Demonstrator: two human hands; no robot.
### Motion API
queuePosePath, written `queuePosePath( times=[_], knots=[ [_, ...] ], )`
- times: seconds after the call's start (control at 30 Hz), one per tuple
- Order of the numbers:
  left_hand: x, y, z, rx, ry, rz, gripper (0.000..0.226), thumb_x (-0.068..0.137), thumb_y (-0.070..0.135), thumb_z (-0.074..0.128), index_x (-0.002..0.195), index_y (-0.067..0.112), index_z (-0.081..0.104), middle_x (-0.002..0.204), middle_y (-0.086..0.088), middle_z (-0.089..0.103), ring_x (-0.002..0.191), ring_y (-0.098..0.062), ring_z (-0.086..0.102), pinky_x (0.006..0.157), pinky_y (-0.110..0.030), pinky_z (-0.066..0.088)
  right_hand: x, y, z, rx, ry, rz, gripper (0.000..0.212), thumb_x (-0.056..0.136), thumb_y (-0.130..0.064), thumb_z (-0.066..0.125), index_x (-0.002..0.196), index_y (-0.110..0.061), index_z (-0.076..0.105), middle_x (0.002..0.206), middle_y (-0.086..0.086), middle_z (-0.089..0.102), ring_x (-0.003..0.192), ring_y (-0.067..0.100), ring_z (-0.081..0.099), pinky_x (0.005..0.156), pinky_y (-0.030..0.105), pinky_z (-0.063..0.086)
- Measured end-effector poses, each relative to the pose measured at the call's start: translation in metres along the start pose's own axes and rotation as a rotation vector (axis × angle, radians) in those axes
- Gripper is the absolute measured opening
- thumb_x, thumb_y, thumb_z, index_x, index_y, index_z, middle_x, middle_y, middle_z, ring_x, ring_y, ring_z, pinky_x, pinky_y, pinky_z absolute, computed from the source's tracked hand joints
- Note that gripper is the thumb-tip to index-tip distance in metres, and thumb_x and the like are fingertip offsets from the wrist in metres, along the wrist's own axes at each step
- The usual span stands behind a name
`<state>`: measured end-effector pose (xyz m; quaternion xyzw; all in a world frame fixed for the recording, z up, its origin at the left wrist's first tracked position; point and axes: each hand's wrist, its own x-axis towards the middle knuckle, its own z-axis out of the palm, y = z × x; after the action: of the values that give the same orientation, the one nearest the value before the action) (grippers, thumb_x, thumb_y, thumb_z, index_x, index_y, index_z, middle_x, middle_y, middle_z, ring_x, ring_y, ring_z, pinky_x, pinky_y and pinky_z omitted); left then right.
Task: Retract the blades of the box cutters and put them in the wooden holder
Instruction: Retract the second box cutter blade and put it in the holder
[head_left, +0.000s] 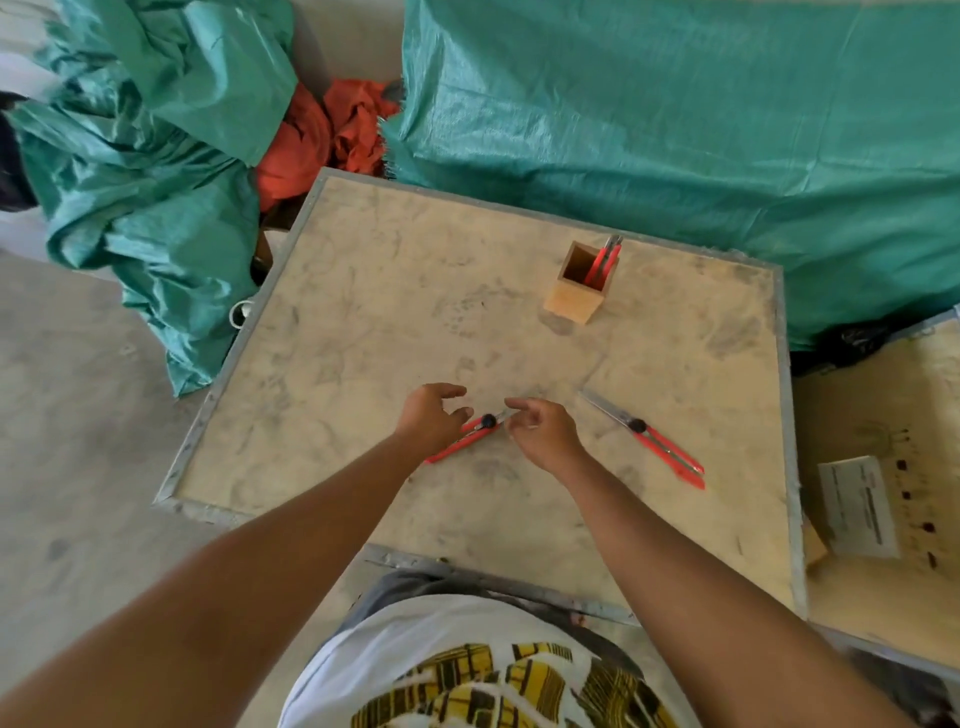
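Head view, looking down on a work surface. No brand or legible writing on any tool; white printed label (860, 506) at right edge of frame, its lines of text too blurred to read.

Counter (363, 332): square, pale beige board, smudged with grey marks, framed by a grey metal rim. Second similar board at lower right of frame, carrying the label and a row of dark red spots. Grey concrete floor (78, 415) at left.

Background: teal woven tarpaulin (675, 114) across upper right, a crumpled heap of the same material at upper left, bundle of orange cloth (322, 135) between them.

Wooden holder (579, 291) upright in upper right part of the counter, one red box cutter (602, 262) standing inside, leaning against the far corner.

Centre of frame: red box cutter with black knob (470, 434) lying flat on the counter, short length of blade showing at its upper-right end. Left hand (428, 418) over the handle, fingers curved and apart, thumb close to the knob; contact uncertain. Right hand (543, 431) just right of the blade tip, fingers loosely curled, not clamped on anything.

Right of centre: another red box cutter (654, 441) flat on the counter, long blade fully extended toward upper left, apart from both hands.

Bottom of frame: white shirt with yellow-and-black print.
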<state>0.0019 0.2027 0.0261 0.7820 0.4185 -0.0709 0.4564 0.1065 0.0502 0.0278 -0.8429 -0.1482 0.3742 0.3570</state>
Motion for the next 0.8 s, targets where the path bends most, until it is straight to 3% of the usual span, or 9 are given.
queuePosePath(
  times=[0.17,0.33,0.47,0.67,0.8],
  knots=[
    [-0.015,-0.043,0.004,0.312,-0.043,0.039,0.061,0.082,0.041,0.073,0.139,0.024,0.057,0.139,-0.006,0.054,0.128,-0.029,0.048,0.103,-0.042,0.047,-0.009,0.006,0.039,-0.051,-0.01,0.072,0.05,0.091,-0.013,0.068,0.14,-0.017,0.061,0.134,0.01,0.068,0.127,0.025,0.062,0.109,0.032,0.047],
    [-0.022,-0.064,0.009,0.413,-0.095,0.142,0.046,0.085,0.021,0.071,0.129,0.029,0.063,0.127,-0.004,0.056,0.118,-0.028,0.051,0.093,-0.042,0.052,-0.005,0.013,0.063,0.037,0.031,0.137,0.057,0.088,-0.018,0.072,0.143,-0.021,0.056,0.115,0.008,0.072,0.109,0.029,0.07,0.097,0.048,0.058],
    [-0.029,-0.073,0.015,0.385,-0.099,0.196,0.042,0.087,0.008,0.064,0.124,0.025,0.068,0.12,-0.008,0.059,0.111,-0.031,0.054,0.09,-0.039,0.051,-0.01,0.011,0.071,0.227,0.05,0.236,0.047,0.092,-0.014,0.071,0.136,-0.022,0.056,0.116,0.011,0.069,0.104,0.026,0.072,0.081,0.045,0.066],
    [-0.05,-0.069,0.022,0.321,-0.078,0.275,0.039,0.086,0.009,0.064,0.121,0.024,0.072,0.116,-0.009,0.063,0.106,-0.031,0.06,0.078,-0.03,0.047,-0.024,0.019,0.067,0.467,0.158,0.281,0.024,0.097,-0.011,0.066,0.12,-0.015,0.059,0.104,0.012,0.071,0.08,0.019,0.074,0.081,0.046,0.065],
    [-0.067,-0.051,0.027,0.221,-0.08,0.323,0.042,0.084,0.011,0.066,0.123,0.026,0.07,0.116,-0.006,0.063,0.105,-0.027,0.061,0.085,-0.036,0.053,-0.033,0.024,0.053,0.554,0.291,0.237,0.011,0.098,-0.012,0.066,0.104,-0.02,0.063,0.105,0.019,0.073,0.082,0.023,0.076,0.072,0.039,0.066]
  ],
)
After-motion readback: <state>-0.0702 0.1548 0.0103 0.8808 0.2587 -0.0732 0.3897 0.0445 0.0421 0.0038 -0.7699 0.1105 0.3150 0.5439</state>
